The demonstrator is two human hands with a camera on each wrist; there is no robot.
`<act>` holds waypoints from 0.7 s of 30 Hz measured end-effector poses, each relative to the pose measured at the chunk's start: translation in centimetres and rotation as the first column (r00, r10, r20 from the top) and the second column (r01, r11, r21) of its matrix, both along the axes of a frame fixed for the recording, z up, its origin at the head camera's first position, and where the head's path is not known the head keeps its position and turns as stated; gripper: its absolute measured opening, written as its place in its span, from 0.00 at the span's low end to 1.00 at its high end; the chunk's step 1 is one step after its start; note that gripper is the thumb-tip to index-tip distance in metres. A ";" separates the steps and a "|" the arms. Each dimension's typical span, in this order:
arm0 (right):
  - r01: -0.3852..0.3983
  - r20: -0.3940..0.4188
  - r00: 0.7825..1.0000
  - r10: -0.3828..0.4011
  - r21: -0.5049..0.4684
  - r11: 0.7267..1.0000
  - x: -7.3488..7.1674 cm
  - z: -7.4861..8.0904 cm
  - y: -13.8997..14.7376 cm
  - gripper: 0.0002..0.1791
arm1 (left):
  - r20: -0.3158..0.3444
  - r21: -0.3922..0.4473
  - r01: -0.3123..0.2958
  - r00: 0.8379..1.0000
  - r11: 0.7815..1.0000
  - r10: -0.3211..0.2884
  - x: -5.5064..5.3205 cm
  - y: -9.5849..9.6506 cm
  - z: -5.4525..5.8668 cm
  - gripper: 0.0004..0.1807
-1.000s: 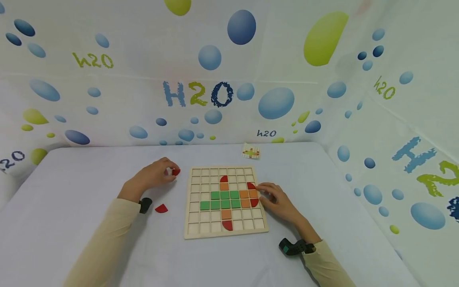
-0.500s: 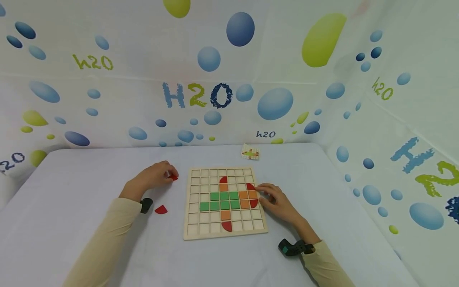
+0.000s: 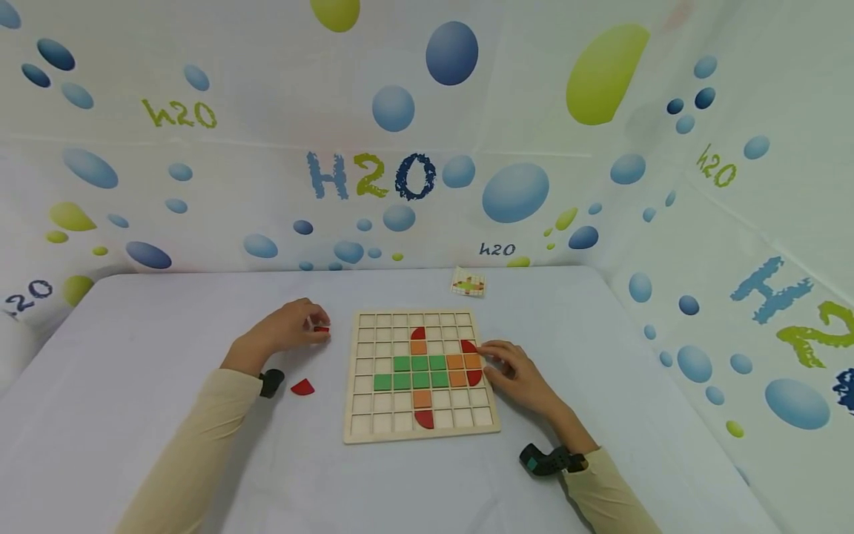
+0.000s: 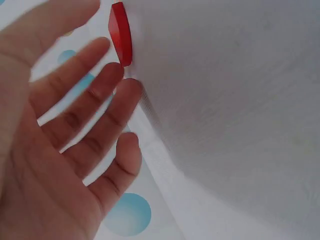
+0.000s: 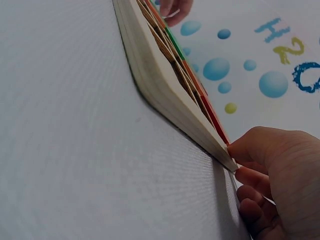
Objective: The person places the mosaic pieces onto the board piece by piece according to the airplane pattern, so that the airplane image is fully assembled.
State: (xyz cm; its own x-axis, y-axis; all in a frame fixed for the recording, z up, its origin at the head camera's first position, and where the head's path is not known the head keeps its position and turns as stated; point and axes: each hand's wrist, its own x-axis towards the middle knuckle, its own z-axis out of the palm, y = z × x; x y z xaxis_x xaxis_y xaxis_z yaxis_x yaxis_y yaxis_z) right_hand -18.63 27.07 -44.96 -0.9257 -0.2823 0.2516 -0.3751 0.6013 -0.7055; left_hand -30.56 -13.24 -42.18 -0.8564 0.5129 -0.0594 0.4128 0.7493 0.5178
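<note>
My left hand [image 3: 283, 328] is left of the wooden grid board [image 3: 382, 403], its fingertips at a red quarter-circle tile [image 3: 322, 328] held edge-on between thumb and fingers. In the left wrist view the same tile [image 4: 121, 34] shows its thick side, and the other fingers spread loosely. A second red quarter-circle tile [image 3: 303, 386] lies on the table below that hand. My right hand [image 3: 520, 377] grips the board's right edge with thumb and index finger, as the right wrist view also shows. Green squares [image 3: 420, 379], orange squares [image 3: 422, 399] and several red quarter-circles fill some of the board's cells.
A small pattern card [image 3: 468, 282] lies behind the board, near the back edge of the white table [image 3: 427, 489]. A printed cloth with blue and green drops hangs behind and to the right. Each wrist wears a dark camera band.
The red tile in my left hand has turned from face-on to edge-on between the fingertips, and that hand has shifted very slightly. My right hand stays at the board's edge.
</note>
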 end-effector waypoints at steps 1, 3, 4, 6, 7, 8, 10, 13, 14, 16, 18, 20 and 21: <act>0.001 -0.002 1.000 -0.001 0.001 1.000 -0.2 -0.5 0.2 0.19 | 0.008 0.000 -0.002 1.000 1.000 0.002 0.0 0.0 0.0 0.14; 0.002 -0.009 1.000 -0.002 0.008 1.000 -0.7 -1.5 0.7 0.19 | 0.023 0.001 -0.006 1.000 1.000 0.006 -0.1 0.0 -0.1 0.13; 0.002 -0.012 1.000 -0.002 0.010 1.000 -0.9 -1.8 0.9 0.19 | 0.029 0.007 0.000 1.000 1.000 0.000 -0.1 0.0 -0.1 0.13; 0.003 -0.012 1.000 -0.003 0.013 1.000 -1.1 -2.2 1.2 0.19 | 0.033 0.024 0.016 0.999 1.000 -0.017 -0.1 0.1 -0.1 0.11; 0.003 -0.011 1.000 -0.003 0.014 1.000 -1.2 -2.3 1.3 0.19 | 0.032 0.033 0.025 0.999 0.999 -0.026 -0.2 0.1 0.0 0.10; 0.003 -0.010 1.000 -0.003 0.016 1.000 -1.2 -2.2 1.4 0.19 | 0.033 0.041 0.031 0.999 0.999 -0.032 -0.1 0.1 0.0 0.10; 0.005 -0.004 1.000 -0.005 0.012 1.000 -1.2 -2.1 1.4 0.19 | 0.027 0.059 0.049 0.998 0.997 -0.051 -0.1 0.2 0.1 0.11; 0.002 0.006 1.000 -0.002 0.008 1.000 -0.9 -1.5 1.0 0.19 | 0.018 0.062 0.060 0.998 0.996 -0.061 0.0 0.2 0.0 0.12; 0.001 0.012 1.000 -0.001 0.005 1.000 -0.7 -1.1 0.8 0.19 | 0.018 0.064 0.061 0.998 0.996 -0.062 0.1 0.2 0.0 0.12; -0.002 0.024 1.000 0.002 -0.001 1.000 -0.2 -0.2 0.3 0.19 | 0.018 0.063 0.060 0.998 0.996 -0.062 0.2 0.1 -0.2 0.12; -0.007 0.027 1.000 0.007 -0.001 1.000 0.2 0.7 -0.1 0.19 | 0.020 0.062 0.057 0.998 0.996 -0.058 0.2 0.1 -0.3 0.11; -0.011 0.024 1.000 0.011 0.001 1.000 0.4 1.1 -0.3 0.18 | 0.026 0.061 0.050 0.998 0.997 -0.052 0.2 0.1 -0.4 0.10; -0.010 0.019 1.000 0.010 0.003 1.000 0.3 0.9 -0.2 0.18 | 0.027 0.057 0.047 0.998 0.997 -0.049 0.3 0.1 -0.4 0.10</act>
State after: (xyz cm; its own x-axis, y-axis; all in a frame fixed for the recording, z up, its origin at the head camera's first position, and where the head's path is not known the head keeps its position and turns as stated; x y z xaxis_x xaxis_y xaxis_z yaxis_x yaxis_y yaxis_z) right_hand -18.33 26.85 -44.09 -0.9275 -0.2925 0.2329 -0.3676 0.5997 -0.7108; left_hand -30.31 -13.10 -42.57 -0.8292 0.5564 -0.0535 0.4320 0.6986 0.5704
